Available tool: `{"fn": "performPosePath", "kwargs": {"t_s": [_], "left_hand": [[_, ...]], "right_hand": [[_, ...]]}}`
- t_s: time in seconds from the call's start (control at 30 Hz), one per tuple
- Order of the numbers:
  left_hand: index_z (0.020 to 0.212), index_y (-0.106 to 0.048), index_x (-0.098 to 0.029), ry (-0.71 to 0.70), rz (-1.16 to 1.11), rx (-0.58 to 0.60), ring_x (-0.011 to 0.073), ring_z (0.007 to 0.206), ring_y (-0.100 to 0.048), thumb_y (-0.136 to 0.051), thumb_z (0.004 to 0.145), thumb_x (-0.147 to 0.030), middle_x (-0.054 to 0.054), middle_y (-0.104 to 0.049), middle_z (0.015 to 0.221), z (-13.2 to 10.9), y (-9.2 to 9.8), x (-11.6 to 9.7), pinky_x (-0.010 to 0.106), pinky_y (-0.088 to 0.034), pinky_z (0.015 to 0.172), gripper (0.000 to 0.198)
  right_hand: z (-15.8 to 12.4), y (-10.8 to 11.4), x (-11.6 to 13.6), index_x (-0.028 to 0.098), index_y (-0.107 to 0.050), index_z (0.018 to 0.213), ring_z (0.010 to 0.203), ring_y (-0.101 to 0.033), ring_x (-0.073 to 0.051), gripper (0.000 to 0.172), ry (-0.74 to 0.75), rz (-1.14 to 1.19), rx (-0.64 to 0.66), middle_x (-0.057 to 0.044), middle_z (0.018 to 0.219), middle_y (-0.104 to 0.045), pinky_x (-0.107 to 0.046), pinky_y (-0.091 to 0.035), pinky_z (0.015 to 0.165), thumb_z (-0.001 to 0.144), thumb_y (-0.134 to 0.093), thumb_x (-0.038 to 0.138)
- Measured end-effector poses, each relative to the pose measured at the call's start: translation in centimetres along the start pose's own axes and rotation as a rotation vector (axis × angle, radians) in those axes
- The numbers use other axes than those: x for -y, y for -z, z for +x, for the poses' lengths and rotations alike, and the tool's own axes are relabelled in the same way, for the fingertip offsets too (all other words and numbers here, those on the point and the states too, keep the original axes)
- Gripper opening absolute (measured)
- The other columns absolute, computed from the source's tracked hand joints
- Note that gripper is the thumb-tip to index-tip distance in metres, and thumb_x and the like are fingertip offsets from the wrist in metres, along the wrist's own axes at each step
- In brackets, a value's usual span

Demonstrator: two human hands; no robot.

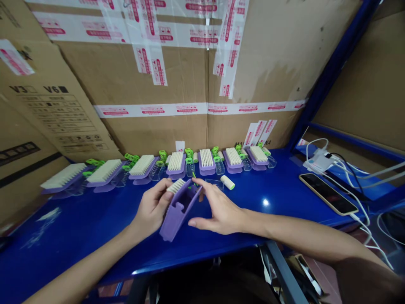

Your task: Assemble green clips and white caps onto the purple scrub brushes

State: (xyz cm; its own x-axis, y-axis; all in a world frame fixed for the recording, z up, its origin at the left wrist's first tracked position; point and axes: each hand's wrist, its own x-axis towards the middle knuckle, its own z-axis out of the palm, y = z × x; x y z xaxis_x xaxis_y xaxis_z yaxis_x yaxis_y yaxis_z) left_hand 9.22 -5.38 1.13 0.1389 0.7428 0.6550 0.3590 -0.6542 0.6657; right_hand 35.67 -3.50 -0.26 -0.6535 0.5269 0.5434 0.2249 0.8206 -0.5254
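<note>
My left hand (154, 202) grips a purple scrub brush (177, 213) between thumb and fingers, at its white bristles (176, 185). The brush is tilted over the table, with its hollow purple body facing me. My right hand (218, 205) touches the raised upper edge of the purple body with its fingertips, while its thumb stretches out apart from it. Something green shows inside the body, partly hidden. Just behind my right hand lie a cream roller (227, 182) with a green end and a clear plastic part (215, 183).
Along the back of the blue table (104, 223) runs a row of several purple brushes (206, 161), with green pieces (189, 153) and clear containers (219, 165) beside them. Taped cardboard (177, 90) stands behind. At right are a phone (328, 193), a white adapter (319, 159) and cables.
</note>
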Motion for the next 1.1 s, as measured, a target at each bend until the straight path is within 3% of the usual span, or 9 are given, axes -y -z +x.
{"fn": "performPosePath", "kwargs": {"t_s": [0.1,0.23,0.33,0.57,0.67,0.87,1.0,1.1], "left_hand": [[0.092,-0.071,-0.019,-0.218,0.148,-0.017,0.0138,0.063,-0.054,-0.057,0.117,-0.07,-0.001,-0.062,0.077,-0.1,0.0,-0.6,0.026,-0.047,0.061,0.058],[0.094,-0.067,-0.019,-0.37,0.254,-0.043,0.0131,0.061,-0.054,-0.054,0.12,-0.063,-0.002,-0.058,0.074,0.0,-0.1,-1.3,0.025,-0.044,0.058,0.053],[0.099,-0.067,-0.018,-0.44,0.341,-0.056,0.0133,0.061,-0.057,-0.053,0.121,-0.063,-0.001,-0.06,0.076,-0.1,-0.1,-1.3,0.025,-0.047,0.058,0.052],[0.101,-0.066,-0.019,-0.585,0.429,-0.076,0.0136,0.06,-0.058,-0.054,0.121,-0.061,0.0,-0.063,0.076,-0.3,0.1,-1.2,0.025,-0.048,0.056,0.048],[0.101,-0.065,-0.019,-0.603,0.434,-0.09,0.0137,0.058,-0.057,-0.054,0.121,-0.058,0.0,-0.063,0.075,-0.3,0.1,-1.3,0.025,-0.047,0.055,0.045],[0.091,-0.066,-0.022,-0.599,0.396,-0.097,0.014,0.053,-0.053,-0.058,0.122,-0.048,-0.002,-0.059,0.066,-0.2,0.1,-0.6,0.027,-0.04,0.051,0.041],[0.087,-0.066,-0.022,-0.5,0.311,-0.07,0.0133,0.052,-0.051,-0.061,0.12,-0.053,-0.003,-0.056,0.063,-0.2,0.1,0.0,0.028,-0.039,0.051,0.045],[0.092,-0.064,-0.022,-0.424,0.249,-0.077,0.0161,0.062,-0.058,-0.061,0.117,-0.063,-0.001,-0.06,0.072,0.0,0.1,0.2,0.03,-0.047,0.059,0.049]], "right_hand": [[0.0,-0.1,0.3,0.022,-0.013,0.186,0.136,-0.073,-0.042,0.129,-0.05,0.05,0.019,-0.027,0.167,-0.058,-0.071,-0.057,0.12,0.096,-0.086,0.079],[-0.1,-0.2,0.9,0.023,-0.008,0.187,0.158,-0.059,-0.047,0.146,-0.104,0.108,0.022,-0.028,0.173,-0.053,-0.072,-0.053,0.129,0.085,-0.098,0.075],[-0.2,-0.3,1.1,0.023,-0.013,0.186,0.162,-0.056,-0.048,0.138,-0.118,0.109,0.005,-0.028,0.175,-0.05,-0.074,-0.052,0.13,0.088,-0.095,0.075],[-0.4,-0.4,0.4,0.023,-0.026,0.178,0.152,-0.064,-0.044,0.117,-0.002,0.067,-0.048,-0.025,0.166,-0.058,-0.07,-0.057,0.125,0.092,-0.091,0.068],[-0.3,-0.3,0.3,0.023,-0.03,0.174,0.147,-0.067,-0.043,0.112,0.031,0.067,-0.07,-0.024,0.162,-0.061,-0.067,-0.059,0.121,0.091,-0.092,0.065],[-0.2,0.3,0.2,0.024,-0.033,0.17,0.12,-0.077,-0.036,0.109,-0.051,0.067,-0.06,-0.016,0.139,-0.072,-0.06,-0.065,0.107,0.087,-0.094,0.06],[-0.3,0.4,-0.1,0.025,-0.034,0.171,0.127,-0.075,-0.038,0.11,-0.083,0.046,-0.043,-0.017,0.145,-0.07,-0.06,-0.063,0.11,0.087,-0.095,0.059],[-0.4,0.4,-0.4,0.026,-0.031,0.175,0.129,-0.075,-0.037,0.108,-0.065,0.055,-0.05,-0.017,0.148,-0.07,-0.057,-0.063,0.11,0.091,-0.093,0.057]]}}
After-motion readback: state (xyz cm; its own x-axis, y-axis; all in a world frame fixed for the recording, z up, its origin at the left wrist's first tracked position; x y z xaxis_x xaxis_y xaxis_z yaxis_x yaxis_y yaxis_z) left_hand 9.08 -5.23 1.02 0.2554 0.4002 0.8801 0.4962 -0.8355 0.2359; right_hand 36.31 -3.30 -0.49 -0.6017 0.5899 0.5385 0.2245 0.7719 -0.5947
